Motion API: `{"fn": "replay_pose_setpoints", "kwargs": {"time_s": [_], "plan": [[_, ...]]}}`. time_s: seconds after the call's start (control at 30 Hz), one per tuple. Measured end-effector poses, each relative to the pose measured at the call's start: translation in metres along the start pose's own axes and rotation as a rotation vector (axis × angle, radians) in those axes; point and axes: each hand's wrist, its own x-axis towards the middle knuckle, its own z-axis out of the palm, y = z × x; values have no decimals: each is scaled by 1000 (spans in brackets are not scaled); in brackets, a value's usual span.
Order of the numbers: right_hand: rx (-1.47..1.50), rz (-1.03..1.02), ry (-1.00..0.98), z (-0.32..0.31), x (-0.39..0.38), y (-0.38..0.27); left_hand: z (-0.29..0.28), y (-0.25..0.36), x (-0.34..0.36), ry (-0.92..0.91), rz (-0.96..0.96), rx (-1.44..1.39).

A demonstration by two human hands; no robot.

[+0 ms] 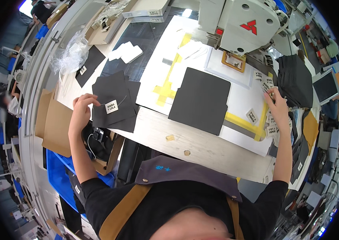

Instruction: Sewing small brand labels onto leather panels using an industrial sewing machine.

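My left hand [83,108] is at the left edge of a loose stack of dark panels, fingers curled together on the edge of the top dark panel [107,86]. A small white printed label [111,106] with loose thread ends lies on that panel. On the right, my right hand [276,105] is closed over a scatter of white labels [268,82], its fingertips pinched on something thin and dark that I cannot make out. Between my hands, a single dark panel [202,100] lies flat on the white work surface, apart from both.
A white sewing machine head [245,26] stands at the back, with a brown frame [233,62] beneath it. A folded dark stack [295,80] sits at the far right. Blank white cards [126,52], crumpled clear plastic [70,54] and a cardboard box [57,124] are on the left.
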Motion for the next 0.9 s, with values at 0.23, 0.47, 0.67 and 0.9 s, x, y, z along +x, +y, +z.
{"fn": "replay_pose_setpoints", "kwargs": {"time_s": [0.23, 0.47, 0.67, 0.9], "plan": [[-98, 10, 103, 8, -8, 5, 19, 8, 74, 0, 114, -230], [-80, 74, 83, 3, -21, -4, 11, 17, 86, -186, 186, 93], [-15, 33, 125, 5, -18, 1, -19, 21, 40, 77, 241, 70], [41, 40, 144, 9, -22, 25, -33, 50, -61, 707, 437, 517]]}}
